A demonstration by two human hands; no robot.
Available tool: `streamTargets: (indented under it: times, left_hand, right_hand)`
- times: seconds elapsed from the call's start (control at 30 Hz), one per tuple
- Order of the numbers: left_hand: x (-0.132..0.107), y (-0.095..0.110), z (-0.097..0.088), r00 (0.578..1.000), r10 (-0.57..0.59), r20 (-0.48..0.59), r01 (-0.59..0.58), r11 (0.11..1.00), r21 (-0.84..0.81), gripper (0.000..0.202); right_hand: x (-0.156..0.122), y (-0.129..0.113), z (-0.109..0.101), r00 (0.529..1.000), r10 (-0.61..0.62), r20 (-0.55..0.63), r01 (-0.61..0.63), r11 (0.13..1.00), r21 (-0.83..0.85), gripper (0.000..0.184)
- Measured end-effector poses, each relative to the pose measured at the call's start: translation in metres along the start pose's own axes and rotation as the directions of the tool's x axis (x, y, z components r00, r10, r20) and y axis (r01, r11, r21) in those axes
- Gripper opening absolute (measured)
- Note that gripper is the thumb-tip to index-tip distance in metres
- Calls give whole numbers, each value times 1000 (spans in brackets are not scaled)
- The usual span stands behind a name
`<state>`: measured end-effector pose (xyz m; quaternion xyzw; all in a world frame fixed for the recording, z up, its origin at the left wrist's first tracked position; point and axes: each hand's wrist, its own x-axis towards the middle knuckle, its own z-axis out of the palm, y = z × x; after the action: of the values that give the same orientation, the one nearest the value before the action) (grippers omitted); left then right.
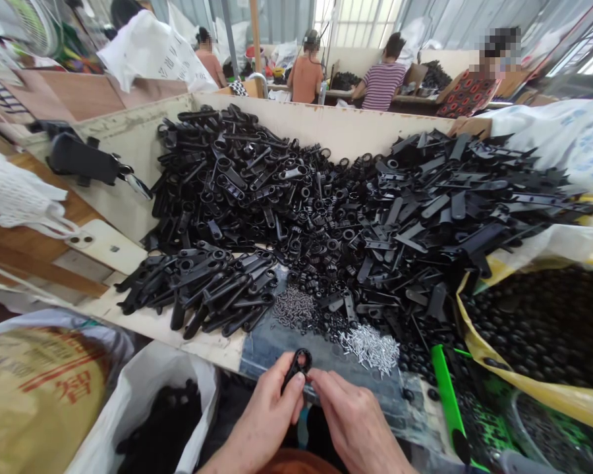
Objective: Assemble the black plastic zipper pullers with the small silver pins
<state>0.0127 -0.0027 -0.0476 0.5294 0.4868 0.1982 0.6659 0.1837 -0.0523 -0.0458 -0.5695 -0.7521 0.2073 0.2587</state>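
Note:
My left hand (271, 411) pinches a small black plastic lever with a ring end (299, 364) at the table's near edge. My right hand (350, 418) meets it from the right, fingertips pressed to the same part. Just beyond lie a small heap of silver pins (373, 347) and a patch of dark little screws (294, 308). A stack of assembled black levers (205, 289) lies to the left. Behind spreads a big pile of black plastic parts (336, 197), with flat black blades (474, 191) on its right side.
A wooden-walled worktable (128, 141) holds the piles. A yellow bag of black rings (543, 322) sits right, a green tool (447, 401) beside it. A white bag of black parts (158, 421) stands below left. A phone (106, 245) lies left. Several people sit at the far benches.

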Motion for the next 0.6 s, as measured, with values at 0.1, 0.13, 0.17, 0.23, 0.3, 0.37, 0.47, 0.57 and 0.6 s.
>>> streamTargets:
  times: [0.1,0.13,0.17,0.23,0.3,0.37,0.47,0.57,0.6]
  left_hand:
    - [0,0,-1,1000,20,-4,-20,999,31,45]
    - [-1,1,0,999,32,-2,-32,999,41,43]
    - [-1,2,0,999,41,0,-41,998,45,42]
    - [-1,4,2,1000,25,0,-25,999,22,42]
    - [0,6,4,999,-36,3,36,997,-67,44]
    - [1,7,6,995,-97,16,98,979,-176,49]
    - [2,7,7,992,-117,35,123,957,-264,52]
    - [2,6,8,993,-113,33,117,958,-261,51]
    - [2,6,8,993,-112,27,115,961,-253,50]
  right_hand:
    - [-1,0,1,998,38,42,-40,999,35,31]
    - [-2,1,1,997,49,57,-52,998,47,31]
    - [-2,1,2,996,58,69,-62,996,62,31]
    - [-3,1,3,994,77,77,-84,991,102,30]
    - [-4,2,7,994,94,48,-100,985,143,28]
    - [-4,2,12,994,108,5,-107,978,181,28]
    - [-4,2,18,991,131,-17,-124,970,210,29]
    - [-4,4,20,992,130,-9,-126,978,167,30]
    - [-4,5,21,992,123,-16,-119,982,144,31]
